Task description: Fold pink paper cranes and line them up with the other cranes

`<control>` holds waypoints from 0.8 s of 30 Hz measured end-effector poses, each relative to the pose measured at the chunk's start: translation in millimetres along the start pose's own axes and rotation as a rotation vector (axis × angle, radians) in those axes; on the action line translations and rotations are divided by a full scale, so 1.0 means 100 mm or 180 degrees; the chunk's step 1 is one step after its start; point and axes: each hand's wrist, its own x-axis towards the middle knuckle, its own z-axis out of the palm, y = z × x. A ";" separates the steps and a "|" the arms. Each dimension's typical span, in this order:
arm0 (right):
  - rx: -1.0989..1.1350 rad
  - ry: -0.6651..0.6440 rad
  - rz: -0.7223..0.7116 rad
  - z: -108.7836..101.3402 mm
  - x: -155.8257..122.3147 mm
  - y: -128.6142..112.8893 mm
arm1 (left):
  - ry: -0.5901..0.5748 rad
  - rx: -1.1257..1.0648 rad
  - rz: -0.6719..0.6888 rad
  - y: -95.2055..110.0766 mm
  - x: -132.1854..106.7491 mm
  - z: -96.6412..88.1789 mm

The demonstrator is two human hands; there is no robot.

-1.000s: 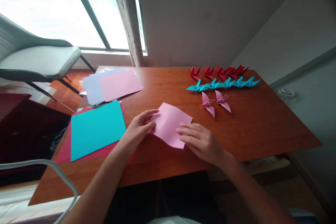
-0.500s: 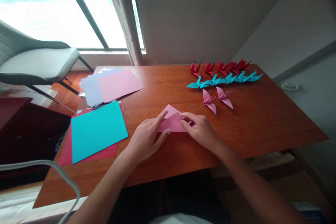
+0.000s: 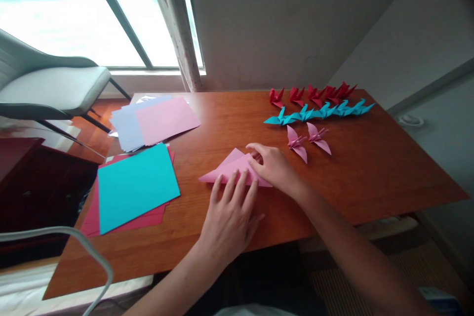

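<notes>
While my left hand (image 3: 231, 217) lies flat with its fingers spread, the fingertips pressing on the near edge of the pink paper sheet folded into a triangle (image 3: 225, 172), my right hand (image 3: 274, 168) sits curled over the triangle's right end. I cannot tell whether those bent fingers pinch the top layer or only bear down on it. The triangle lies on the brown wooden desk (image 3: 370, 173), near its middle, just in front of me.

The main risk, as I judge it, is the two layers sliding against each other. If my left fingertips push forward instead of straight down, the edges will stop matching and the crease will set crooked. The polished wood looks slippery, so the whole triangle could also skate away under uneven pressure. A hard drag of the right fingers might wrinkle or tear the thin paper.

My right wrist sits near the two pink paper cranes (image 3: 308, 140), and a careless sweep of the forearm could flatten them, or knock the row of turquoise paper cranes (image 3: 318, 112) and the red paper cranes (image 3: 313, 94) behind. The loose turquoise paper sheet (image 3: 137, 185) to my left lies well apart.
</notes>
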 end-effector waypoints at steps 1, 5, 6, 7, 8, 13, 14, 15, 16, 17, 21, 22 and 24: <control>-0.0164 0.0033 -0.0057 0.00 0.03 -0.01 | -0.0043 0.0005 -0.0034 0.02 0.00 0.02; -0.0678 -0.0118 -0.0529 0.01 0.15 -0.07 | -0.0103 -0.0008 -0.0187 0.06 0.00 0.08; -0.0773 -0.0247 -0.0751 0.01 0.19 -0.09 | -0.0102 -0.0001 -0.0237 0.07 -0.01 0.09; -0.0870 -0.0390 -0.0993 0.01 0.23 -0.12 | -0.0097 0.0011 -0.0286 0.07 -0.01 0.09; -0.0976 -0.0528 -0.1225 0.01 0.27 -0.15 | -0.0096 0.0024 -0.0327 0.08 -0.01 0.08; -0.1628 -0.0859 -0.1636 0.02 0.42 -0.29 | -0.0132 0.0016 -0.0402 0.10 -0.03 0.11; -0.1710 -0.0864 -0.1584 0.02 0.43 -0.30 | -0.0125 -0.0001 -0.0407 0.09 -0.04 0.12; -0.1747 -0.0857 -0.1493 0.02 0.43 -0.31 | -0.0113 -0.0019 -0.0412 0.08 -0.05 0.13; -0.1738 -0.0840 -0.1377 0.02 0.43 -0.30 | -0.0095 -0.0038 -0.0415 0.07 -0.05 0.14; -0.1683 -0.0813 -0.1257 0.01 0.42 -0.29 | -0.0074 -0.0054 -0.0417 0.06 -0.06 0.15; -0.1011 -0.0731 -0.0936 -0.05 0.38 -0.19 | 0.0022 -0.0073 -0.0421 0.02 -0.06 0.15; -0.0727 -0.0734 -0.0835 -0.06 0.36 -0.16 | 0.0040 -0.0070 -0.0424 0.02 -0.06 0.15; -0.0099 -0.0744 -0.0566 -0.08 0.31 -0.09 | 0.0058 -0.0064 -0.0428 0.02 -0.05 0.15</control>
